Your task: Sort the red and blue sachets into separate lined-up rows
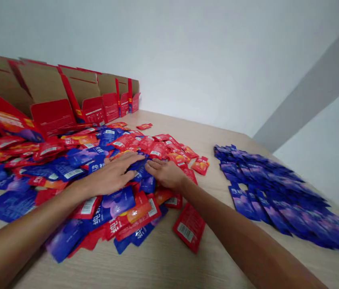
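My left hand (113,174) lies over a heap of mixed red and blue sachets, its fingers stretched toward the right and its thumb apart. Close beside it, my right hand (166,173) reaches in from the right with its fingers bent together. Its fingertips press on the edge of a blue sachet (139,167) between the two hands. The right thumb is hidden. Around them are red sachets (157,149) with orange fruit prints or barcodes, and more blue sachets (118,202) overlap below my left hand. One red sachet (189,228) lies under my right forearm.
Open red cardboard boxes (53,116) stand in a row at the back left, against the heap. Overlapping rows of blue sachets (262,180) cover the right side of the table (169,261). A pale wall (187,60) rises behind the table.
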`<state>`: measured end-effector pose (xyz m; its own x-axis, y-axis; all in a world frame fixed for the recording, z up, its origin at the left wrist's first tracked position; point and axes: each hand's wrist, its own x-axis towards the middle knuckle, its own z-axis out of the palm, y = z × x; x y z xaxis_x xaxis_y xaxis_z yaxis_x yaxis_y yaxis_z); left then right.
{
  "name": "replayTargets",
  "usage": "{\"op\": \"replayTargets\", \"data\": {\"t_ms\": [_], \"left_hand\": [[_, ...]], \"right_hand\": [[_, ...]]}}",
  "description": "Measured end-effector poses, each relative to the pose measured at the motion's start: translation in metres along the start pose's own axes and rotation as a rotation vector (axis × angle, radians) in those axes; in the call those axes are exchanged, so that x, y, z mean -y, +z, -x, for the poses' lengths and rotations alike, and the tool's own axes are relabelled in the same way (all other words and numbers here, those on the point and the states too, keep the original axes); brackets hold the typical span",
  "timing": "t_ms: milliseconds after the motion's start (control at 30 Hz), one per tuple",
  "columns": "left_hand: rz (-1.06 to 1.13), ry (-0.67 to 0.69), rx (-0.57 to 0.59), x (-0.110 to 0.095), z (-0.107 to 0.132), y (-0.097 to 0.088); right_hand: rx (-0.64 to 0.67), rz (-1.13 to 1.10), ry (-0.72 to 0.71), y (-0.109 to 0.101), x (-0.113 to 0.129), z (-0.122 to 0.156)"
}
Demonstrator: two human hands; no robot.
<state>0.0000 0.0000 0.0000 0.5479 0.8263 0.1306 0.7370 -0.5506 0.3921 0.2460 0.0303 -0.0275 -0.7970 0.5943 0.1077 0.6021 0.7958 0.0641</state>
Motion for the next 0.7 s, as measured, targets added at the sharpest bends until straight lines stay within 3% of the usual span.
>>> {"op": "replayTargets", "data": {"t_ms": [133, 300, 533, 633, 700], "left_hand": [[0.078, -0.038, -0.145, -0.004, -0.002, 0.004], [0.246, -0.100, -0.349, 0.006, -0.004, 0.004], [0.283, -0.067, -0.374, 0.017, -0.006, 0.009], [0.222, -0.052, -0.381, 0.012, -0.006, 0.012], [0.161, -0.082, -0.462, 0.003, -0.006, 0.011]], "right_hand": [[-0.049, -0.039, 0.024, -0.005, -0.011, 0.008], [-0.231, -0.168, 0.087, -0.007, -0.021, 0.021], [-0.647, -0.385, 0.293, -0.004, -0.025, 0.031], [-0.799, -0.466, 0.409, -0.002, -0.030, 0.033], [-0.882, -0.524, 0.483, 0.002, -0.035, 0.032]]}}
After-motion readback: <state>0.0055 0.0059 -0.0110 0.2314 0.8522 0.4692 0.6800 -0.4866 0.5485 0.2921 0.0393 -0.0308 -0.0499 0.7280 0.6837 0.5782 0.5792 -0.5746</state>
